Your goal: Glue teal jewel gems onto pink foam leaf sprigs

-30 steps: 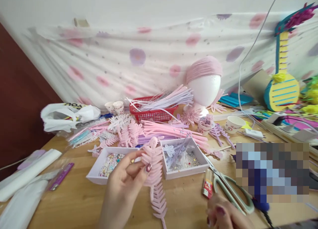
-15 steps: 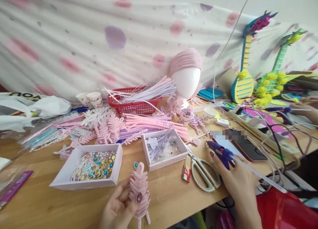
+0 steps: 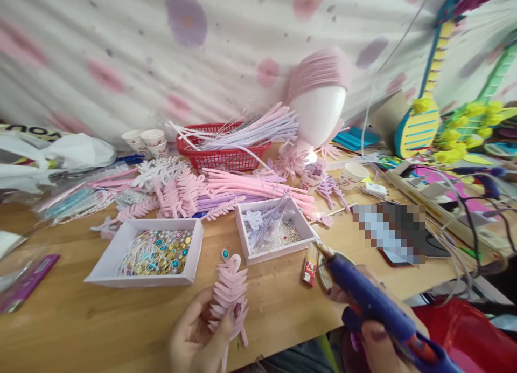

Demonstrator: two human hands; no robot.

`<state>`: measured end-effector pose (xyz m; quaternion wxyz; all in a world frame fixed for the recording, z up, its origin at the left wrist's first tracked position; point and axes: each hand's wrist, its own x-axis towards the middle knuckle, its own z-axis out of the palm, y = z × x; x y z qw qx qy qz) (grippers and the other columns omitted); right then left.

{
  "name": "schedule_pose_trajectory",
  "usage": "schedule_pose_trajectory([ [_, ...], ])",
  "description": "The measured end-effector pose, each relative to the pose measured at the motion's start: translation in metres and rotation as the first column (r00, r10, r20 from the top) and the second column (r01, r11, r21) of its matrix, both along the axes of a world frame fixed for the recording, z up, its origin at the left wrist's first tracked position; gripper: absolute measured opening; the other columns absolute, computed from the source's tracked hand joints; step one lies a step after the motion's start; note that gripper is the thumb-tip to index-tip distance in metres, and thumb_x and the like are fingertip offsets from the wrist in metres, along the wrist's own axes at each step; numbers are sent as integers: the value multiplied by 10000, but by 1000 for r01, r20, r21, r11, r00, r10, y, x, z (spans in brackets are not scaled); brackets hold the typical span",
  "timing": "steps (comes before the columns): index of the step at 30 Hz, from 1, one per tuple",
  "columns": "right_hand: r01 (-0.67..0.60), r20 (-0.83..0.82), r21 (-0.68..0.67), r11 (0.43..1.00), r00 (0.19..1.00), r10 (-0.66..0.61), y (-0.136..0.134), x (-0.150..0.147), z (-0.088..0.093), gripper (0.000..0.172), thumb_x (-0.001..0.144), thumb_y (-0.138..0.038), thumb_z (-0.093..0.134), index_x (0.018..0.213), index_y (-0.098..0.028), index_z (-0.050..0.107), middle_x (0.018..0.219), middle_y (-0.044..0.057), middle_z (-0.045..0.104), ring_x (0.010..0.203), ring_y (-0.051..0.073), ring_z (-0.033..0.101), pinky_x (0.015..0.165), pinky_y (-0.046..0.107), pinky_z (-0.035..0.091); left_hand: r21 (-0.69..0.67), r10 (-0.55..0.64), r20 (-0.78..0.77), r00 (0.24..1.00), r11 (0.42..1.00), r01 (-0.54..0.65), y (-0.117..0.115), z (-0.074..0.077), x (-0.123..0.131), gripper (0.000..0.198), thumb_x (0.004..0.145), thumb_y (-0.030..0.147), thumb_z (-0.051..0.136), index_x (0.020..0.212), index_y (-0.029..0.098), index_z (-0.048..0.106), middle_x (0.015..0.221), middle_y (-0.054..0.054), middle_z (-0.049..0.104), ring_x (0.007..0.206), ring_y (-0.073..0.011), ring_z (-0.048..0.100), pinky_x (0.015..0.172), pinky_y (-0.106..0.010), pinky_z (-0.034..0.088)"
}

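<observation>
Holding one glue gun (image 3: 369, 295) and pink leafwork (image 3: 229, 292) (two boxes (image 3: 196, 251) nearby).

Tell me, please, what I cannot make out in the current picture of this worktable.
All in the head view:
Pale-green looped scissors handle: largely hidden by the blue plastic glue gun and the right hand.
Fuzzy pink leaf-shaped piece: partly covered by the left hand; stem cut by the bottom edge.
Black rectangular phone: screen partly covered by pixel blocks.
White plastic bag: cut off by the left edge.
</observation>
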<state>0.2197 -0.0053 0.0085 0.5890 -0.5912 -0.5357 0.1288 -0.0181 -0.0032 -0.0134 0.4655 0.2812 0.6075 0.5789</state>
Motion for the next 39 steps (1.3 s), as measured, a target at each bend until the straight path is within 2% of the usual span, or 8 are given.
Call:
schedule_pose_trajectory([
  [2, -339, 32, 75, 938, 941, 337, 4, -10, 2, 546, 949, -754, 563, 896, -239, 739, 805, 71, 700, 800, 277, 698, 716, 381, 569, 53, 35, -56, 998, 998, -32, -4, 1, 3, 558, 607, 620, 947, 908, 167, 824, 806, -74, 825, 674, -223, 776, 635, -252, 655],
  [4, -626, 131, 64, 777, 777, 615, 11, -14, -1, 403, 1016, -622, 567, 1018, -251, 724, 836, 54, 707, 783, 251, 701, 684, 344, 559, 103, 67, -94, 993, 993, -57, -6, 2, 4, 529, 643, 630, 924, 897, 175, 831, 817, -64, 817, 668, -197, 760, 636, -228, 642],
  [6, -726, 171, -11, 688, 677, 716, 16, -18, -7, 296, 1048, -518, 570, 1034, -254, 703, 843, 37, 686, 741, 220, 682, 630, 309, 522, 128, 76, -111, 991, 990, -62, -6, 2, 5, 496, 663, 615, 917, 910, 193, 837, 847, -49, 810, 690, -183, 753, 648, -217, 635],
  [9, -608, 101, -91, 789, 782, 615, 13, -30, -12, 396, 1018, -609, 568, 924, -236, 663, 812, 28, 568, 723, 216, 589, 616, 323, 416, 147, 32, -97, 995, 989, -17, -5, 4, 4, 424, 712, 568, 901, 934, 212, 843, 860, -32, 783, 703, -166, 731, 645, -202, 617],
  [11, -559, 100, -119, 821, 816, 570, 9, -39, -11, 488, 994, -692, 538, 879, -229, 640, 783, 20, 498, 711, 216, 524, 613, 330, 352, 168, 4, -84, 997, 986, 10, -4, 7, 3, 342, 754, 504, 886, 940, 220, 843, 852, -22, 752, 707, -151, 711, 649, -187, 600],
  [19, -579, 277, -40, 814, 776, 566, 21, -45, 2, 412, 1054, -582, 507, 855, -229, 579, 654, -17, 500, 638, 162, 500, 547, 285, 379, 220, -73, -174, 982, 969, 111, -2, 13, 0, 59, 844, 263, 773, 852, 212, 801, 779, 13, 612, 642, -108, 583, 573, -160, 477],
  [28, -533, 315, -33, 845, 797, 515, 24, -51, 8, 459, 1057, -572, 500, 759, -223, 518, 599, -34, 476, 582, 137, 460, 522, 280, 343, 157, -58, -147, 987, 984, 81, -5, 7, -1, 112, 813, 297, 799, 860, 200, 769, 847, -5, 663, 698, -132, 635, 623, -180, 523],
  [39, -540, 330, -46, 840, 786, 523, 24, -50, 3, 481, 1063, -587, 478, 753, -219, 490, 605, -38, 427, 590, 134, 435, 547, 290, 331, 177, -70, -128, 989, 980, 92, -3, 14, 1, 42, 813, 217, 752, 837, 227, 785, 778, 31, 622, 641, -100, 596, 584, -156, 481],
])
